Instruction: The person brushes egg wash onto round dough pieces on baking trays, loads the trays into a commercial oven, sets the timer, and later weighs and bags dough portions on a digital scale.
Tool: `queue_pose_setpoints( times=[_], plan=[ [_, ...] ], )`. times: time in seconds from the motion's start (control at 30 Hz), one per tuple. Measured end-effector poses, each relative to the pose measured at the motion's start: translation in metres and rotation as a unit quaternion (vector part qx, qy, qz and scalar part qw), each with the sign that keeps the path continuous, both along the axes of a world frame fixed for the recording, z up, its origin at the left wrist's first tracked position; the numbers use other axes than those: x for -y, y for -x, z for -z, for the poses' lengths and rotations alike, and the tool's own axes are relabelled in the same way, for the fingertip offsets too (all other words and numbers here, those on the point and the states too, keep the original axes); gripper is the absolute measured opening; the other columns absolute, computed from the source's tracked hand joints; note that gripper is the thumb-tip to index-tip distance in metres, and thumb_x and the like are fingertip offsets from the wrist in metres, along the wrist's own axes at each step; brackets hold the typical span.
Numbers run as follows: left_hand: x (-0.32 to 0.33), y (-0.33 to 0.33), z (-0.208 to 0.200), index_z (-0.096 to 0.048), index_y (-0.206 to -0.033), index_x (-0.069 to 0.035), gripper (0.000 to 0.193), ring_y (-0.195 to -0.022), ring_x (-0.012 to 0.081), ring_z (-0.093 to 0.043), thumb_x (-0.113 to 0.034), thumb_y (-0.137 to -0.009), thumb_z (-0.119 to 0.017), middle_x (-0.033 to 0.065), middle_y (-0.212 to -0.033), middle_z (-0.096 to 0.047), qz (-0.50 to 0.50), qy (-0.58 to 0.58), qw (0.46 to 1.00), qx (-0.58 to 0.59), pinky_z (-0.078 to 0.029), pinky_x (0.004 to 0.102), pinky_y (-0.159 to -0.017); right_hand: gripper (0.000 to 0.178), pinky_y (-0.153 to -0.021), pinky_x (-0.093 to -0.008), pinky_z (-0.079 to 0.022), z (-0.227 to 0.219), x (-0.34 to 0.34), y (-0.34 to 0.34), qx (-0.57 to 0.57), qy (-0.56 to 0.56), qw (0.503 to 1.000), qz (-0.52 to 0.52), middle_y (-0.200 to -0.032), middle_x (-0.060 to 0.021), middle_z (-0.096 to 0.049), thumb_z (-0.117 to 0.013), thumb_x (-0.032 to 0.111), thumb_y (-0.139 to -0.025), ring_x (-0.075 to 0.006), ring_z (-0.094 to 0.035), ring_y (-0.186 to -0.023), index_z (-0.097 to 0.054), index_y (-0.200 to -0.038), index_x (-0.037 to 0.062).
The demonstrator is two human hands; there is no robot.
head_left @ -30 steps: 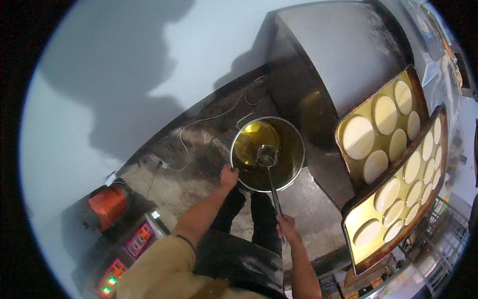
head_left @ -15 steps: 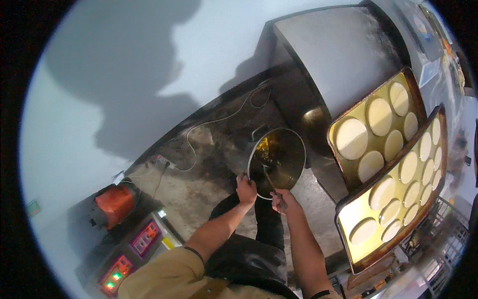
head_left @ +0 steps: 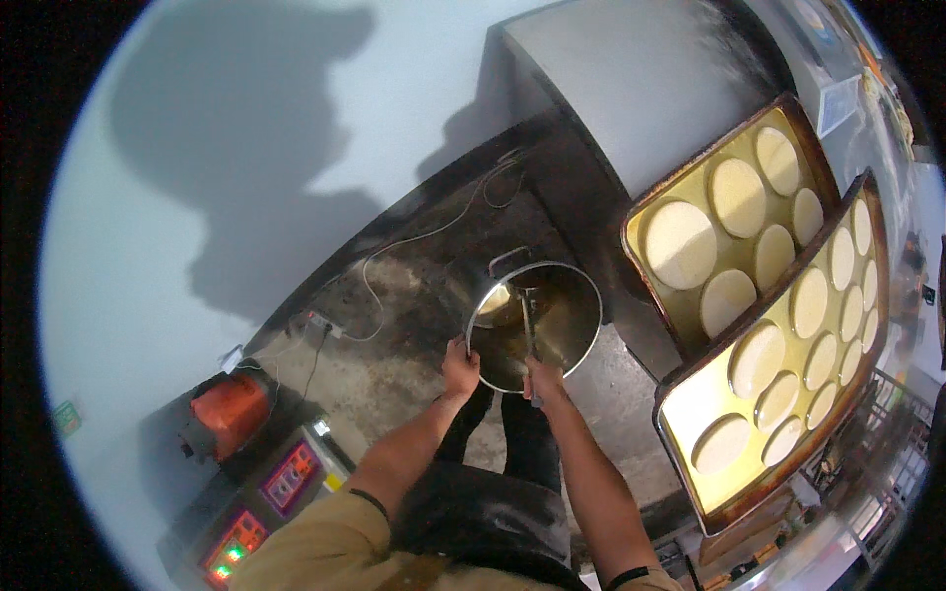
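A deep round metal pot (head_left: 578, 313) with a pale rim is held low in front of my legs, some yellowish liquid showing inside. My left hand (head_left: 459, 368) is closed on the pot's near left side; the exact grip is partly hidden by the fingers. My right hand (head_left: 543, 377), at the near rim, wraps round the handle of a ladle (head_left: 529, 320) that reaches into the pot. The ladle's lower end is hard to make out in the liquid. A loop handle (head_left: 508, 260) sticks out on the pot's far side.
Two baking trays (head_left: 680, 409) (head_left: 641, 209) with flat pale dough rounds in yellow oil stand to the right. Behind them is a grey metal surface (head_left: 631, 89). A white cable (head_left: 367, 271), an orange machine (head_left: 229, 406) and a lit control panel (head_left: 235, 548) lie leftward.
The pot has shifted slightly left and its far handle shows more clearly. The ladle handle stands straighter, and my right hand has moved slightly left and up in the view.
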State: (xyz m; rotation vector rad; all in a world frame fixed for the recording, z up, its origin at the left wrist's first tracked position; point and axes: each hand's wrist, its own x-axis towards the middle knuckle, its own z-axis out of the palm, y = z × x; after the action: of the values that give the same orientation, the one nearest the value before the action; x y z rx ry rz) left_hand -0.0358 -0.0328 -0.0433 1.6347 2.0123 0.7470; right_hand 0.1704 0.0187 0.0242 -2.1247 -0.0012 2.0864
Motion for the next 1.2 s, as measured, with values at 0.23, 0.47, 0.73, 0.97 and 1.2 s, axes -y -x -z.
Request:
queue_pose_setpoints(
  times=[0.23,0.47,0.73,0.97,1.2],
  plan=[
    [-0.038,0.027,0.027,-0.066,-0.114,-0.002,0.025,-0.086,0.0423,-0.065,-0.014,-0.093,-0.069,0.02,-0.09,-0.065,-0.022,0.232,0.969,0.083,-0.051,0.0559,-0.076,0.029,-0.04,-0.0369,-0.046,0.012,0.04,-0.02,0.036,-0.102,0.993,-0.057,-0.062,-0.006,-0.055,-0.068,0.033,-0.1,-0.0175,-0.051,-0.042,-0.065,-0.11,0.0057],
    [-0.07,0.07,0.085,-0.067,-0.118,-0.005,0.026,-0.084,0.0328,-0.068,-0.017,-0.095,-0.07,0.0147,-0.091,-0.071,-0.071,0.326,0.934,0.132,-0.056,0.0506,-0.079,0.044,-0.042,-0.0343,-0.046,0.002,0.093,-0.065,0.073,-0.166,0.97,-0.164,-0.068,-0.0039,-0.059,-0.07,0.036,-0.099,-0.0142,-0.052,-0.046,-0.064,-0.134,0.0103],
    [-0.036,0.118,0.024,-0.064,-0.127,-0.007,0.034,-0.1,0.0317,-0.068,-0.024,-0.099,-0.068,0.0128,-0.122,-0.068,-0.267,0.471,0.706,0.455,-0.057,0.0467,-0.084,0.043,-0.056,-0.033,-0.047,-0.082,0.152,-0.112,0.042,-0.155,0.967,-0.199,-0.071,-0.0001,-0.057,-0.069,0.037,-0.1,-0.0117,-0.056,-0.063,-0.067,-0.129,0.006],
    [0.068,0.182,-0.04,-0.059,-0.125,-0.006,0.039,-0.092,0.0313,-0.068,-0.035,-0.1,-0.069,0.0145,-0.116,-0.066,-0.154,0.438,0.763,0.45,-0.056,0.0466,-0.069,0.043,-0.056,-0.0318,-0.046,-0.197,0.209,-0.129,0.031,-0.208,0.944,-0.256,-0.072,-0.0017,-0.057,-0.069,0.038,-0.1,-0.0111,-0.052,-0.062,-0.067,-0.124,0.0021],
    [0.114,0.203,-0.153,-0.065,-0.107,-0.006,0.031,-0.078,0.027,-0.066,-0.037,-0.101,-0.068,0.0147,-0.103,-0.07,-0.053,0.51,0.835,0.201,-0.053,0.0469,-0.062,0.04,-0.052,-0.0314,-0.042,-0.317,0.248,-0.121,0.035,-0.277,0.933,-0.227,-0.068,0.0006,-0.054,-0.069,0.038,-0.101,-0.0081,-0.05,-0.058,-0.067,-0.12,0.0031]
  ],
)
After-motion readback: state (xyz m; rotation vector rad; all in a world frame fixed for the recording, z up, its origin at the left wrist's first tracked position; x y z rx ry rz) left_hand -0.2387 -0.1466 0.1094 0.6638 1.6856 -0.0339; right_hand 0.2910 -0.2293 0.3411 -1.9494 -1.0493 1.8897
